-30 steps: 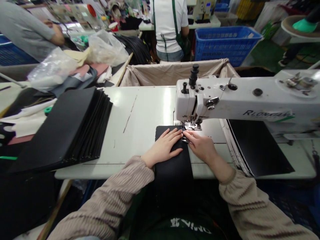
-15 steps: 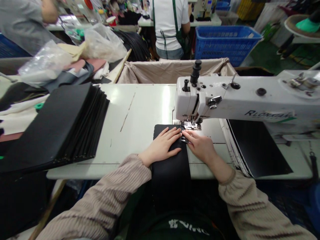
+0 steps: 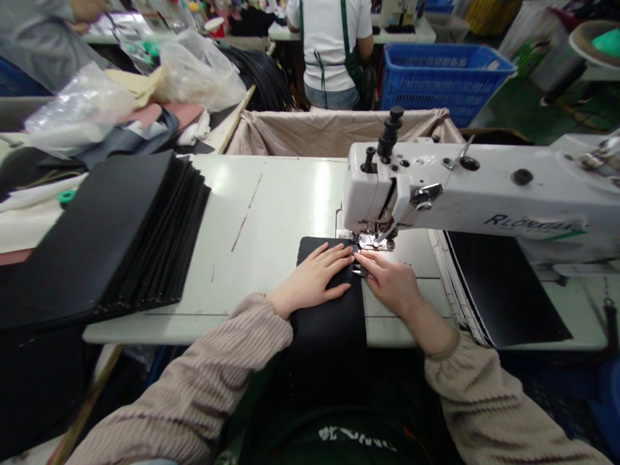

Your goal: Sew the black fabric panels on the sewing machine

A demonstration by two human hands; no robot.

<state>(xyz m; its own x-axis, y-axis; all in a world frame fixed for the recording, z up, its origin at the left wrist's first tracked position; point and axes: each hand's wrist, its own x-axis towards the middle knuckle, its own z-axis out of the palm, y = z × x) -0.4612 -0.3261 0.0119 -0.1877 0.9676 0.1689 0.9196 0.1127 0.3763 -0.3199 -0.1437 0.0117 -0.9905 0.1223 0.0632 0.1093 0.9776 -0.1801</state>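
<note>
A black leather-like panel (image 3: 334,329) lies under my hands, its far right corner at the presser foot (image 3: 375,243) of a white sewing machine (image 3: 465,187). My left hand (image 3: 317,278) rests flat on the panel with the fingers stretched out and the thumb apart. Close by on the right, my right hand (image 3: 392,281) is closed around thread snips (image 3: 361,270), whose metal blades point left over the panel's edge. The fingertips of this hand press at the panel's right edge, just in front of the foot. The snips' handle is mostly hidden in my palm.
A tall stack of black panels (image 3: 111,226) stands on the left, with plastic bags (image 3: 198,71) and scraps behind. More black panels (image 3: 504,284) lie right under the machine arm. Beyond the table (image 3: 242,271) are a cloth-lined bin (image 3: 334,129), a blue crate (image 3: 445,77) and co-workers.
The view has tilted slightly down, so the background sits higher. Both hands, the panel and the snips hold almost the same place at the foot.
</note>
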